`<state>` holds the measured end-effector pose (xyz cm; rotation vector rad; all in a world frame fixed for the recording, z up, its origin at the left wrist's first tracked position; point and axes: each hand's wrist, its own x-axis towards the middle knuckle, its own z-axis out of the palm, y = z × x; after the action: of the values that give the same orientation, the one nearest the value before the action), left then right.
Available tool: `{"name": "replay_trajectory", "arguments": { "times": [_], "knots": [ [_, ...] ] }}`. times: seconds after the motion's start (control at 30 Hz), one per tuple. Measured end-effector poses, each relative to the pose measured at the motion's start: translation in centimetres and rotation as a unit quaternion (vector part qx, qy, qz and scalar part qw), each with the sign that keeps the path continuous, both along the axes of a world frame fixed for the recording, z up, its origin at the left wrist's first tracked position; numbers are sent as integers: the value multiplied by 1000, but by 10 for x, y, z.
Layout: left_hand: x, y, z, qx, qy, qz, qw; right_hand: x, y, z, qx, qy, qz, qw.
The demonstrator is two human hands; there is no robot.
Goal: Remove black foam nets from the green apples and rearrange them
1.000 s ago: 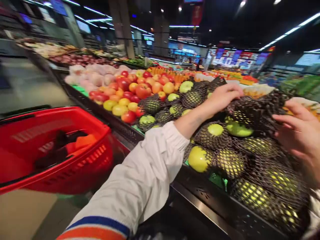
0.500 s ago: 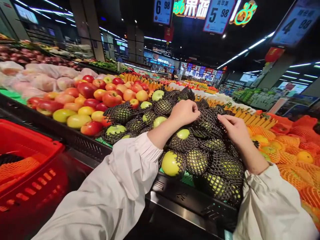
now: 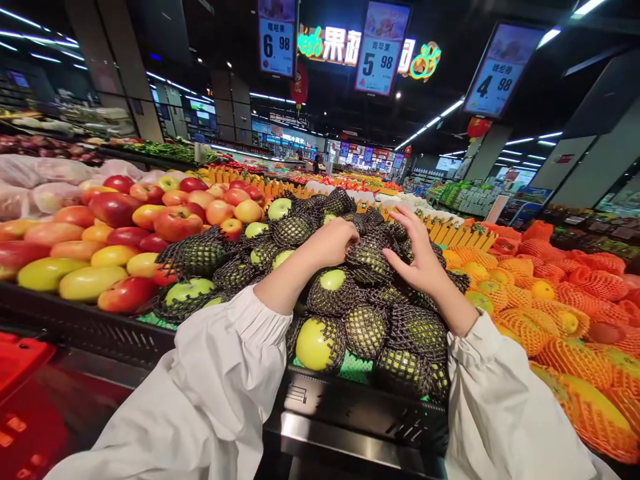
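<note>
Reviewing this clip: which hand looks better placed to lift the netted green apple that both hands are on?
Probably the left hand: its fingers curl closed against the netted green apple from the side. The right hand is spread, fingertips only resting on the black net, so it looks more like steadying.

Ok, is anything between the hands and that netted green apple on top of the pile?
Nothing visible. The left hand and the right hand already rest on either side of the netted green apple; only its own black foam net covers the fruit. More netted apples crowd under and around it.
</note>
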<state>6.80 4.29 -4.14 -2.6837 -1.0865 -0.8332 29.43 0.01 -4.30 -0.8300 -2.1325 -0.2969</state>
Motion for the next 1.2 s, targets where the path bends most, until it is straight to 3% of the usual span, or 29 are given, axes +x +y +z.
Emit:
{"name": "replay_trajectory", "arguments": {
  "times": [0.17, 0.33, 0.47, 0.63, 0.87, 1.0, 1.1, 1.2],
  "knots": [
    [0, 0, 2, 6, 26, -21, 999, -7, -9, 4, -29, -84, 92, 992],
    [2, -1, 3, -34, -12, -33, 999, -8, -19, 7, -18, -25, 91, 995],
    [3, -4, 1, -71, -47, -53, 995, -9, -24, 10, -61, -3, 109, 992],
    [4, -8, 1, -98, -53, -36, 993, -7, -18, 8, -74, 33, 16, 997],
    [6, -12, 1, -87, -52, -30, 994, -4, -17, 1, -57, -84, -32, 994],
    [9, -18, 2, -53, -61, -22, 996, -9, -18, -3, -77, -99, -70, 990],
    [11, -20, 3, -54, -108, -50, 991, -12, -18, -4, -82, -97, -89, 988],
    [12, -18, 4, -83, -205, -95, 971, -12, -17, -3, -31, -69, -97, 992]
  ]
}}
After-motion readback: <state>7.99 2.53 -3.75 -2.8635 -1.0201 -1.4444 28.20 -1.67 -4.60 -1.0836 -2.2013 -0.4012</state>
